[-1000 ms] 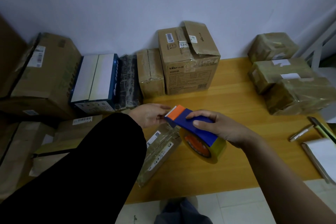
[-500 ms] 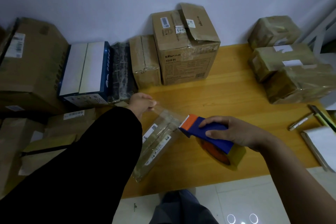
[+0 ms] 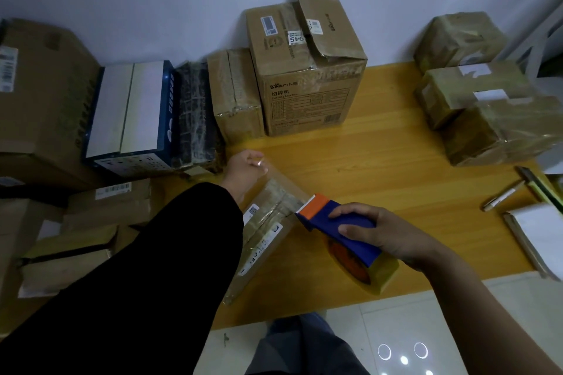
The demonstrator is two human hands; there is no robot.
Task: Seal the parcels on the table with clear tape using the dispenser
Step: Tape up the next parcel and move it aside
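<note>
A flat brown parcel point(image 3: 268, 231) with white labels lies on the wooden table point(image 3: 396, 167) in front of me. My right hand point(image 3: 384, 234) grips the blue tape dispenser point(image 3: 338, 225), whose orange toothed end points at the parcel and whose yellowish tape roll point(image 3: 365, 268) hangs under it. A strip of clear tape point(image 3: 283, 189) stretches from the dispenser over the parcel's far end. My left hand point(image 3: 245, 169), in a black sleeve, pinches the free end of that strip beyond the parcel.
Cardboard boxes crowd the left side, with a blue-and-white box point(image 3: 131, 113) among them. A large printed carton point(image 3: 307, 70) stands at the back wall. Tape-wrapped parcels point(image 3: 475, 100) are stacked at the right. A pen point(image 3: 502, 199) and papers point(image 3: 536, 234) lie at the right edge.
My hands have moved apart: the left one drew the tape end away to the far left, and the right one pulled the dispenser back to the right, stretching tape over the parcel.
</note>
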